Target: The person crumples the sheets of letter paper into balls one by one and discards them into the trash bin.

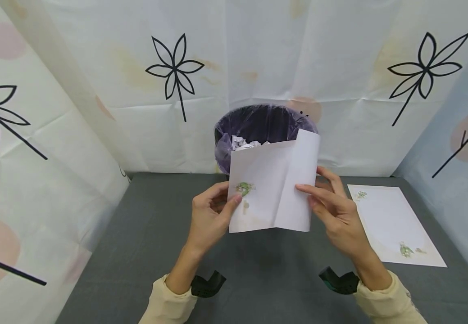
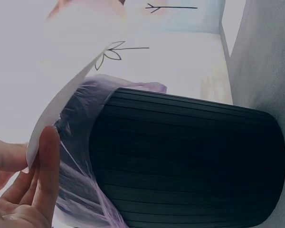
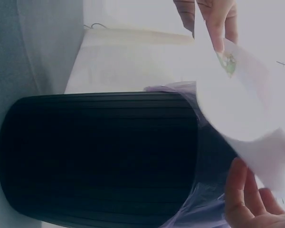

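Note:
A white sheet of paper (image 1: pixel 262 189) with a small green print is held up in front of the bin, a fold line running down its right part. My left hand (image 1: pixel 211 218) pinches its left edge, thumb in front and fingers behind. At the right edge my right hand (image 1: pixel 341 218) holds the sheet, its index finger on the front face and other fingers behind. Behind the paper stands a dark ribbed bin (image 2: pixel 185 156), lined with a translucent purple bag (image 1: pixel 222 155). Crumpled white paper (image 1: pixel 243 144) shows inside the bin; the sheet hides part of its opening.
Another printed white sheet (image 1: pixel 396 225) lies flat on the grey tabletop (image 1: pixel 148 252), to the right of my right hand. Patterned cloth walls (image 1: pixel 108 90) with black flower outlines enclose the back and both sides, the bin standing near the back one.

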`<state>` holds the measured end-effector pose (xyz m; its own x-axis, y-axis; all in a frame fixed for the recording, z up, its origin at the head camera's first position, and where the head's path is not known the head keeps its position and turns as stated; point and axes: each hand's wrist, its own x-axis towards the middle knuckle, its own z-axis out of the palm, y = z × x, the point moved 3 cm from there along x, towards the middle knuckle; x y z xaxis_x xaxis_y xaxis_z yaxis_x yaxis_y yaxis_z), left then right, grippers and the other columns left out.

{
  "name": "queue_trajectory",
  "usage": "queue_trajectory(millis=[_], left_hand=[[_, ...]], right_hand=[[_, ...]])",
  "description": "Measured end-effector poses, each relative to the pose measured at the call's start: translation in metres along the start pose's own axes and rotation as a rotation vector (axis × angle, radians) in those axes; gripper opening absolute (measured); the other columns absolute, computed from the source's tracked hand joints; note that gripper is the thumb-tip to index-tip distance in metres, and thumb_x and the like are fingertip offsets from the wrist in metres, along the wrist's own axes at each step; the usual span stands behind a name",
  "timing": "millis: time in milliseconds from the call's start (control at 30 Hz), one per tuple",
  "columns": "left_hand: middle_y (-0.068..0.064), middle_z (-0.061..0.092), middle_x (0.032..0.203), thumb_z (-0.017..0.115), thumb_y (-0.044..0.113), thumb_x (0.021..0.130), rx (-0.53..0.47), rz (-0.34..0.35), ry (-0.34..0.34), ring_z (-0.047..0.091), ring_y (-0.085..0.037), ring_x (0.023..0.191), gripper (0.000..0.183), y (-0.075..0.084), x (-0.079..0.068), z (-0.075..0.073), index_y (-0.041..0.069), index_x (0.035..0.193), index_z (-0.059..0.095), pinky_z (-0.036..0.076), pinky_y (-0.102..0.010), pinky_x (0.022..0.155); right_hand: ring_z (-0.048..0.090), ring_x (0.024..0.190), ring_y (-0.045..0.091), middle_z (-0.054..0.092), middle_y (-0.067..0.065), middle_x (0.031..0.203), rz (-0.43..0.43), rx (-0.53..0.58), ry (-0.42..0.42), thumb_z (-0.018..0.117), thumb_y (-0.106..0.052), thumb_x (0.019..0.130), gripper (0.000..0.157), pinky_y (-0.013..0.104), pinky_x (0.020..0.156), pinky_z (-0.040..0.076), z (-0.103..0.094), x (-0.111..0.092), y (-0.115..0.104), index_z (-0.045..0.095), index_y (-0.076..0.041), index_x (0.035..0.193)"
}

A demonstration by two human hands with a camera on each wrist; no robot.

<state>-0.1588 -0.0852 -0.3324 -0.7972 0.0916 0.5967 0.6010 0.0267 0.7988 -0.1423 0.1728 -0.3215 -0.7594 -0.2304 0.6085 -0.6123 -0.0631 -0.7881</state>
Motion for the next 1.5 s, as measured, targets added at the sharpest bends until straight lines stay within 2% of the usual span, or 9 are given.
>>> queue_trajectory(millis=[300, 533, 667, 800, 900, 1000, 1167, 1333, 1500], left_hand=[[-0.021, 0.073, 0.104, 0.071, -0.008, 0.090, -0.020, -0.023, -0.051, 0.073, -0.031, 0.086, 0.028, 0.002, 0.002, 0.003, -0.007, 0.118, 0.069, 0.062, -0.035, 0.067], [-0.021, 0.072, 0.108, 0.069, -0.008, 0.092, -0.063, -0.046, -0.099, 0.072, -0.029, 0.089, 0.031, 0.002, 0.003, 0.005, -0.007, 0.122, 0.068, 0.062, -0.035, 0.069], [-0.025, 0.068, 0.118, 0.065, 0.007, 0.100, -0.191, -0.082, -0.195, 0.070, -0.025, 0.097, 0.036, 0.002, 0.003, 0.007, -0.009, 0.132, 0.061, 0.060, -0.035, 0.077], [-0.033, 0.059, 0.132, 0.052, 0.035, 0.107, -0.344, -0.122, -0.303, 0.065, -0.022, 0.113, 0.059, 0.001, 0.004, 0.012, -0.015, 0.138, 0.052, 0.057, -0.036, 0.089], [-0.035, 0.056, 0.134, 0.053, 0.036, 0.107, -0.389, -0.134, -0.325, 0.064, -0.021, 0.117, 0.062, 0.000, 0.005, 0.017, -0.016, 0.139, 0.049, 0.056, -0.036, 0.092], [-0.030, 0.059, 0.134, 0.060, 0.027, 0.104, -0.369, -0.149, -0.324, 0.066, -0.024, 0.113, 0.055, 0.002, 0.005, 0.023, -0.009, 0.144, 0.049, 0.057, -0.037, 0.091], [-0.020, 0.062, 0.133, 0.067, 0.024, 0.101, -0.258, -0.221, -0.330, 0.067, -0.029, 0.112, 0.057, 0.004, 0.004, 0.033, 0.004, 0.151, 0.047, 0.056, -0.043, 0.092], [-0.020, 0.067, 0.124, 0.070, 0.006, 0.097, -0.176, -0.237, -0.289, 0.071, -0.028, 0.103, 0.054, 0.004, 0.006, 0.037, 0.001, 0.147, 0.051, 0.059, -0.042, 0.085], [-0.019, 0.071, 0.116, 0.073, 0.001, 0.093, -0.123, -0.242, -0.219, 0.072, -0.024, 0.095, 0.050, 0.003, 0.007, 0.037, -0.001, 0.140, 0.057, 0.060, -0.036, 0.078]], right_hand=[[0.061, 0.114, 0.028, 0.044, 0.023, 0.138, 0.037, 0.040, 0.015, 0.062, 0.026, 0.086, 0.050, 0.028, 0.085, 0.058, 0.001, 0.007, 0.008, 0.060, 0.010, 0.133], [0.054, 0.116, 0.028, 0.045, 0.019, 0.136, -0.012, 0.001, 0.020, 0.049, 0.023, 0.094, 0.045, 0.026, 0.084, 0.057, 0.005, 0.012, 0.010, 0.061, 0.007, 0.134], [0.055, 0.115, 0.028, 0.045, 0.019, 0.133, -0.017, -0.012, 0.034, 0.051, 0.024, 0.092, 0.044, 0.026, 0.082, 0.058, 0.006, 0.014, 0.011, 0.062, 0.009, 0.132], [0.063, 0.106, 0.025, 0.050, 0.019, 0.125, -0.021, -0.034, 0.071, 0.059, 0.026, 0.087, 0.042, 0.028, 0.075, 0.060, 0.006, 0.015, 0.013, 0.065, 0.011, 0.126], [0.066, 0.103, 0.025, 0.054, 0.018, 0.118, -0.027, -0.053, 0.102, 0.063, 0.028, 0.082, 0.040, 0.029, 0.074, 0.060, 0.006, 0.015, 0.012, 0.066, 0.014, 0.120], [0.066, 0.105, 0.025, 0.057, 0.018, 0.115, -0.040, -0.076, 0.121, 0.066, 0.029, 0.079, 0.040, 0.028, 0.079, 0.060, 0.008, 0.015, 0.011, 0.066, 0.014, 0.117], [0.066, 0.101, 0.021, 0.062, 0.017, 0.114, -0.098, -0.145, 0.110, 0.068, 0.028, 0.079, 0.041, 0.024, 0.080, 0.058, 0.011, 0.015, 0.010, 0.069, 0.010, 0.116], [0.064, 0.095, 0.016, 0.068, 0.014, 0.116, -0.169, -0.139, 0.073, 0.058, 0.023, 0.090, 0.032, 0.019, 0.077, 0.055, 0.013, 0.015, 0.007, 0.068, 0.013, 0.118], [0.066, 0.098, 0.011, 0.070, 0.005, 0.122, -0.148, -0.196, 0.063, 0.056, 0.018, 0.095, 0.035, 0.018, 0.080, 0.054, 0.011, 0.014, 0.005, 0.061, 0.012, 0.129]])
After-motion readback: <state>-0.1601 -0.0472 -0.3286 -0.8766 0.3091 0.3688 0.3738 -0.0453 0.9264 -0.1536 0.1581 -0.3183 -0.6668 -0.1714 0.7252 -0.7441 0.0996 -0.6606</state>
